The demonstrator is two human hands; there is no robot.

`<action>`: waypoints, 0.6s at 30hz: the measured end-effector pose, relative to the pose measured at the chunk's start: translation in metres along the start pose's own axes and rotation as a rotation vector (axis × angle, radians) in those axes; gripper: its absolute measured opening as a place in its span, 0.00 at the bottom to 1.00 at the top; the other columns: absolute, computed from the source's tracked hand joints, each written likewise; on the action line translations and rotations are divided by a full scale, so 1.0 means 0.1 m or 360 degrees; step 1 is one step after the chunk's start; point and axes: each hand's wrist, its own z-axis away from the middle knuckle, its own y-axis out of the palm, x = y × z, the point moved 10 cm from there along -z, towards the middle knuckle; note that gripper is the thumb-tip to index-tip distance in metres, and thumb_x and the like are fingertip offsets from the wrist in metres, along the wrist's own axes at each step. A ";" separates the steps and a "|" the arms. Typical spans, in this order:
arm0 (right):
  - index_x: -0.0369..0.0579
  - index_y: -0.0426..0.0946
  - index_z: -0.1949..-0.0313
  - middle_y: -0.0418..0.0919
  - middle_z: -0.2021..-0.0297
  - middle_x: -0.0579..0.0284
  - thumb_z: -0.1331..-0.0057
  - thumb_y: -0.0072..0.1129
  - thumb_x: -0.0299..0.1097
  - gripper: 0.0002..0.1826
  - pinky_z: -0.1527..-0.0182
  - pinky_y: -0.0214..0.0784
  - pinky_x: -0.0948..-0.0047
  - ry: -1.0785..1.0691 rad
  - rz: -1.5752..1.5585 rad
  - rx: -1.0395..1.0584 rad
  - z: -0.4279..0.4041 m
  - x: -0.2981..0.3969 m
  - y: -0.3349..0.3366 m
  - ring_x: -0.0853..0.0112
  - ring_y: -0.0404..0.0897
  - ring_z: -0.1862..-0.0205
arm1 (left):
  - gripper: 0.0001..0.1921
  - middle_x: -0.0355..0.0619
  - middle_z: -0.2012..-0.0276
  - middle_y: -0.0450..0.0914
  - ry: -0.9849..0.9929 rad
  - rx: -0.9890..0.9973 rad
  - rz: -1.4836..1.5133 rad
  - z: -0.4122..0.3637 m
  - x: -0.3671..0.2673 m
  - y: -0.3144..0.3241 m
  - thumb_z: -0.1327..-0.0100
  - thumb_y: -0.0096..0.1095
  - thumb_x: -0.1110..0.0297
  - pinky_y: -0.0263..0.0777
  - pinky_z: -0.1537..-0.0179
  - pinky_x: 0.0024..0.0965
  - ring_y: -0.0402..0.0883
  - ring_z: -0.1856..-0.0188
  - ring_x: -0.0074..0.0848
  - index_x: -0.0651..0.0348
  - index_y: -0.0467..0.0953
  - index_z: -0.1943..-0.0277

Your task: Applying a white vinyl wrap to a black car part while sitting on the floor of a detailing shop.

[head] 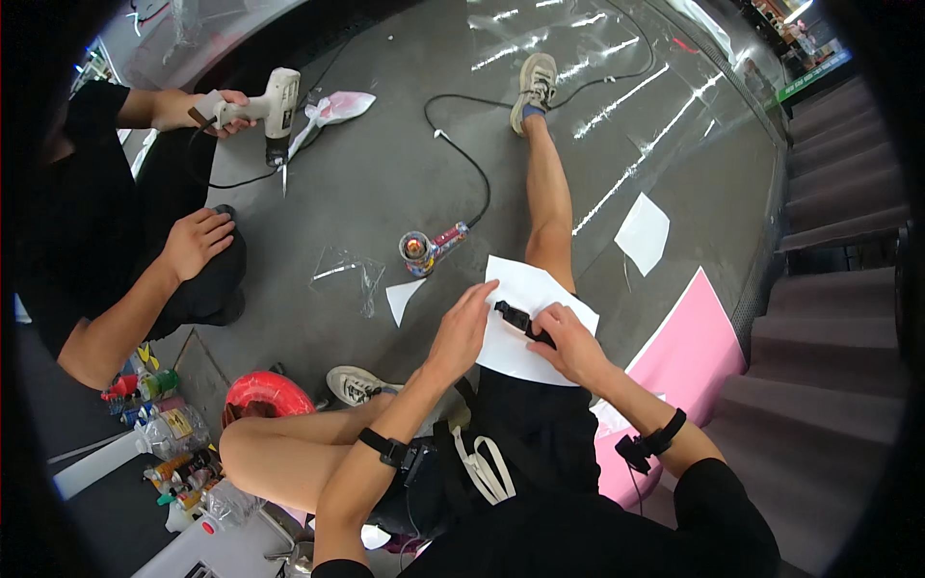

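A white sheet [538, 361] with angled edges lies across my outstretched right leg, above the knee. My right hand [572, 343] grips a black handheld tool [514, 316] over the sheet; its exact kind is unclear. Along the sheet's left edge are the fingers of my left hand [462, 329], with the thumb hidden from view. Whether that hand pinches the sheet or only rests against it cannot be told.
A colourfully patterned blow dryer [426, 249] lies on the floor, its black cord [488, 184] trailing away. At left, another person's hand holds a heat gun [278, 108]. Pink sheeting [694, 347] leans at right. Bottles [173, 430] and a red ring-shaped object [271, 394] stand lower left.
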 end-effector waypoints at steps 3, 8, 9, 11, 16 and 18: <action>0.46 0.72 0.58 0.73 0.57 0.51 0.38 0.68 0.32 0.14 0.50 0.71 0.56 0.0008 0.0041 -0.0006 -0.07 0.09 0.01 0.51 0.74 0.51 | 0.19 0.60 0.39 0.75 0.0049 -0.0007 -0.0050 0.01 0.01 -0.07 0.27 0.47 0.78 0.68 0.36 0.42 0.76 0.37 0.51 0.66 0.70 0.35; 0.42 0.72 0.60 0.73 0.57 0.46 0.41 0.63 0.26 0.11 0.49 0.69 0.54 -0.0022 0.0015 -0.0045 -0.02 0.21 0.02 0.48 0.73 0.51 | 0.23 0.53 0.34 0.72 -0.0093 0.0159 -0.0216 0.13 0.02 -0.03 0.28 0.49 0.74 0.74 0.39 0.46 0.75 0.36 0.48 0.59 0.68 0.31; 0.42 0.72 0.60 0.72 0.57 0.46 0.41 0.62 0.23 0.11 0.49 0.69 0.54 -0.0063 -0.0026 -0.0084 0.00 0.25 0.02 0.47 0.73 0.51 | 0.25 0.53 0.32 0.70 -0.0023 0.0102 -0.0286 0.15 0.06 -0.01 0.29 0.48 0.74 0.74 0.39 0.47 0.75 0.35 0.48 0.58 0.66 0.30; 0.41 0.71 0.60 0.72 0.57 0.44 0.42 0.59 0.20 0.11 0.48 0.68 0.54 -0.0070 -0.0034 -0.0139 0.08 0.23 -0.02 0.46 0.73 0.51 | 0.29 0.56 0.31 0.68 0.0088 0.0183 -0.0389 0.14 -0.06 0.07 0.33 0.47 0.77 0.72 0.36 0.47 0.73 0.34 0.50 0.58 0.63 0.28; 0.41 0.71 0.57 0.73 0.56 0.43 0.43 0.58 0.18 0.14 0.47 0.69 0.54 -0.0094 0.0053 -0.0106 0.07 0.29 0.04 0.46 0.74 0.51 | 0.35 0.56 0.31 0.65 -0.0002 0.0336 -0.0033 0.26 -0.24 -0.04 0.34 0.59 0.71 0.73 0.42 0.50 0.76 0.40 0.54 0.59 0.55 0.26; 0.41 0.71 0.57 0.73 0.55 0.43 0.43 0.58 0.18 0.14 0.47 0.70 0.55 -0.0130 0.0041 -0.0037 0.07 0.31 0.09 0.46 0.75 0.51 | 0.35 0.56 0.32 0.65 0.0115 0.0201 -0.0003 0.33 -0.16 -0.03 0.33 0.63 0.67 0.74 0.44 0.50 0.78 0.43 0.54 0.60 0.57 0.26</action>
